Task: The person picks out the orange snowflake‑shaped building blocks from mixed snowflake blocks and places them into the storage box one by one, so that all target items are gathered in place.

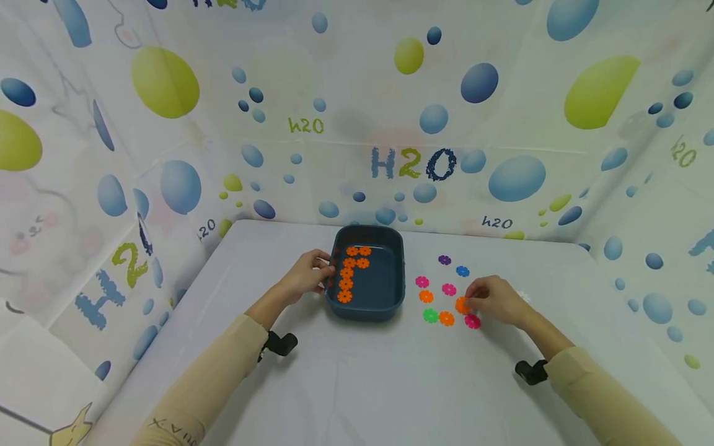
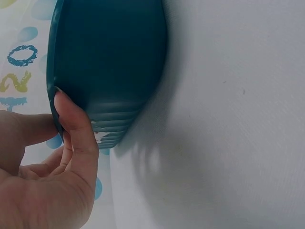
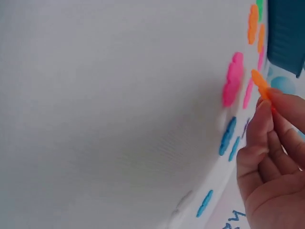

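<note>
A dark teal plastic basin (image 1: 376,310) stands on the table with several orange flower-shaped discs (image 1: 346,284) along its left side. My left hand (image 1: 305,274) grips the basin's left rim between thumb and fingers; the left wrist view shows the thumb on the rim (image 2: 51,71). To the right of the basin, my right hand (image 1: 496,300) pinches an orange flower-shaped disc (image 3: 260,84) between thumb and fingertips, lifted off the table in the right wrist view. Beneath and beside it lie a pink disc (image 1: 472,321) and another orange disc (image 1: 446,318).
More loose discs lie between basin and right hand: green (image 1: 430,316), orange (image 1: 426,297), pink (image 1: 449,289), blue (image 1: 462,271) and purple (image 1: 444,260). A white disc (image 1: 524,297) sits behind the right wrist. A printed curtain (image 1: 357,124) rises behind the white table (image 1: 357,384).
</note>
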Motion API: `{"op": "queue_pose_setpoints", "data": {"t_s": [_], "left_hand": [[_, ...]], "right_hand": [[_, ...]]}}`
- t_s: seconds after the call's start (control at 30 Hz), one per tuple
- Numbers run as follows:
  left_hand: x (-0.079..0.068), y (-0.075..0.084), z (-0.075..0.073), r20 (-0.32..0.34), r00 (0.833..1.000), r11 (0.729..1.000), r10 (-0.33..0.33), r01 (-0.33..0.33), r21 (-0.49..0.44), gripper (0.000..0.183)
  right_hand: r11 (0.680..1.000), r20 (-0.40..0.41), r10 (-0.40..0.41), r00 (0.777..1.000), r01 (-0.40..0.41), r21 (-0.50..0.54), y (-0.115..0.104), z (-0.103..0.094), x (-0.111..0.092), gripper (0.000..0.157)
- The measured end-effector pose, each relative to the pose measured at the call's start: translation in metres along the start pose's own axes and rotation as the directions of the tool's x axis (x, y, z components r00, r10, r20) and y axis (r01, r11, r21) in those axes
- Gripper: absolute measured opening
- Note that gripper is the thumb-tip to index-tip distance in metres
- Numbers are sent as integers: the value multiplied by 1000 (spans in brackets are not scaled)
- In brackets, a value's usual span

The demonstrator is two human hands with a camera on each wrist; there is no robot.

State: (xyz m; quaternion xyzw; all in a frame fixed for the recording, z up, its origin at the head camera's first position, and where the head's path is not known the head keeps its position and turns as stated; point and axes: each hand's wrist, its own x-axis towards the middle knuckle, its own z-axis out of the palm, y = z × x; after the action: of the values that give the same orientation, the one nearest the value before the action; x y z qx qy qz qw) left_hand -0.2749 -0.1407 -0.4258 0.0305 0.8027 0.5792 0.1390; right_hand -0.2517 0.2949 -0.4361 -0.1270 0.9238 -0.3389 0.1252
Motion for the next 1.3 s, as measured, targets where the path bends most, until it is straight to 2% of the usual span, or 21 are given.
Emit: {"op": "queue_pose_setpoints", "data": {"t_s": [0.27,0.5,0.73,1.03,1.3], "left_hand": [[0,0,0,0,1000,1000,5,-5,14,36],[3,-3,0,-3,1000,1000,9,-9,7,35],[5,-6,-1,-1,1000,1000,8,-8,0,34],[3,-4,1,-7,1000,1000,15,-15,2,36],[1,-4,0,-10,1000,1000,19,-19,-7,34]], "right_hand": [[992,-22,-41,999,44,120,-10,-10,5,16],[976,-51,-94,994,103,192,-42,-8,10,18],[959,-80,-136,988,151,241,-73,6,25,17],[934,-89,-122,988,145,327,-106,31,46,17],[928,-91,-148,985,170,330,-125,56,64,11]]}}
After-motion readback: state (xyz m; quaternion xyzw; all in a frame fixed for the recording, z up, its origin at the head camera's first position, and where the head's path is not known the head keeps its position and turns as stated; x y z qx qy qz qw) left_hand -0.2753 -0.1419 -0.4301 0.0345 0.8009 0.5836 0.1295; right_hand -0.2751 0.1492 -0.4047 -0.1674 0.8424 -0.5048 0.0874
